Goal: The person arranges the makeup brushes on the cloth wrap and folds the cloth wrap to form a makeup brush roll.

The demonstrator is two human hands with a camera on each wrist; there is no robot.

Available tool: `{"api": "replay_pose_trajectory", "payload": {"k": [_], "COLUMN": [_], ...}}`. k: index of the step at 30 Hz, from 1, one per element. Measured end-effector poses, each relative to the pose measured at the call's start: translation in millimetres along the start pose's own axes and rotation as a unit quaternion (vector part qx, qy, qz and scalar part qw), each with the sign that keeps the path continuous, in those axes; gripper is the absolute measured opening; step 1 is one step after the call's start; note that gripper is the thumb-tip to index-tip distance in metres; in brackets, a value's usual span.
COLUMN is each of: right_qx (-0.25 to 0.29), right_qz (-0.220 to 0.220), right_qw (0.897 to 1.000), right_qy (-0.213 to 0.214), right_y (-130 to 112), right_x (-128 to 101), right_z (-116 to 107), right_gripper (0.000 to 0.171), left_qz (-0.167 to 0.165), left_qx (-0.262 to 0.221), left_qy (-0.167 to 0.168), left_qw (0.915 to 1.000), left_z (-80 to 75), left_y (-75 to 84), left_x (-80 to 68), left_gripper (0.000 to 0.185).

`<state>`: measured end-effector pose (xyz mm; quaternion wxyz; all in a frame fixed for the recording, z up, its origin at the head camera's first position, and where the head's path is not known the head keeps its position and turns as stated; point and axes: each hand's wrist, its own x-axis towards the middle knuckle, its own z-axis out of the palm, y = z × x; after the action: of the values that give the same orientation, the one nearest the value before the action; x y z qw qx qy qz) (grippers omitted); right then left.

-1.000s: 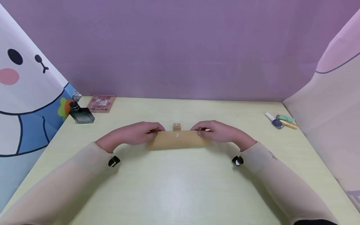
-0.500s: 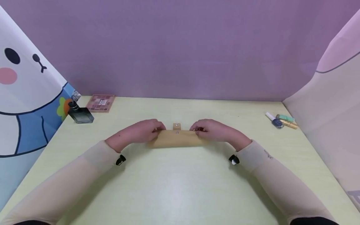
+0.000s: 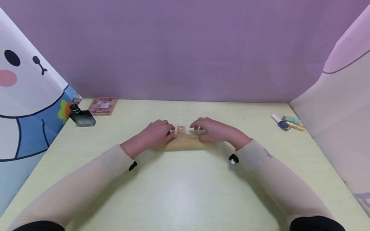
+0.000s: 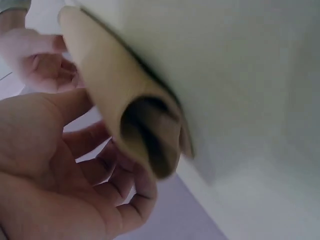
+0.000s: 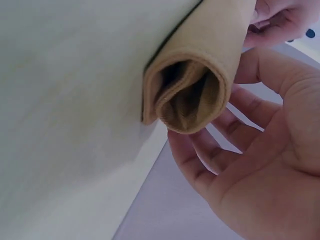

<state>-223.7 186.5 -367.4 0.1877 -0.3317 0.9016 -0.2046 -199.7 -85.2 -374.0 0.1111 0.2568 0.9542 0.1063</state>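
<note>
Surface, head view: pale green table (image 3: 185,192), purple backdrop.
Roll, head view: tan fabric roll (image 3: 185,144) lies mid-table, snap tab (image 3: 180,129) at its far edge.
Hands, head view: left hand (image 3: 154,133) and right hand (image 3: 215,131) rest on the roll's ends, fingers loosely bent.
Left wrist view: open roll end (image 4: 147,132); fingers (image 4: 120,200) relaxed beside it, no firm grasp.
Right wrist view: rolled layers (image 5: 192,97); fingers (image 5: 210,155) half-open just behind.
Periphery: perfume bottle (image 3: 82,117), eyeshadow palette (image 3: 102,106), nail polish bottles (image 3: 287,123).

Head overhead; wrists close, underneath
</note>
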Motion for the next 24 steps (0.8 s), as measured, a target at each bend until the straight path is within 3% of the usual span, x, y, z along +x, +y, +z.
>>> {"api": "replay_pose_trajectory", "payload": {"k": [7,12,20,24], "right_qx": [0.070,0.081,0.081,0.067], "right_qz": [0.035,0.040,0.030,0.012], "right_qw": [0.996,0.993,0.994,0.997], "right_qy": [-0.051,-0.072,-0.068,-0.049], "right_y": [6.1,6.3,1.3,-0.5], "right_x": [11.3,17.4,13.2,10.8], "right_z": [-5.7,-7.1,-7.2,-2.9], "right_gripper": [0.064,0.067,0.068,0.065], "left_qz": [-0.004,-0.013,0.039,0.063], "left_qx": [-0.068,-0.131,-0.098,-0.089], "left_qy": [-0.022,-0.005,0.054,0.061], "left_qw": [0.9975,0.9913,0.9929,0.9921], "left_z": [4.3,4.9,5.3,6.0], "left_y": [0.1,-4.0,-1.7,-1.4], "left_x": [15.0,19.5,12.7,9.2], "left_gripper": [0.042,0.053,0.029,0.018]}}
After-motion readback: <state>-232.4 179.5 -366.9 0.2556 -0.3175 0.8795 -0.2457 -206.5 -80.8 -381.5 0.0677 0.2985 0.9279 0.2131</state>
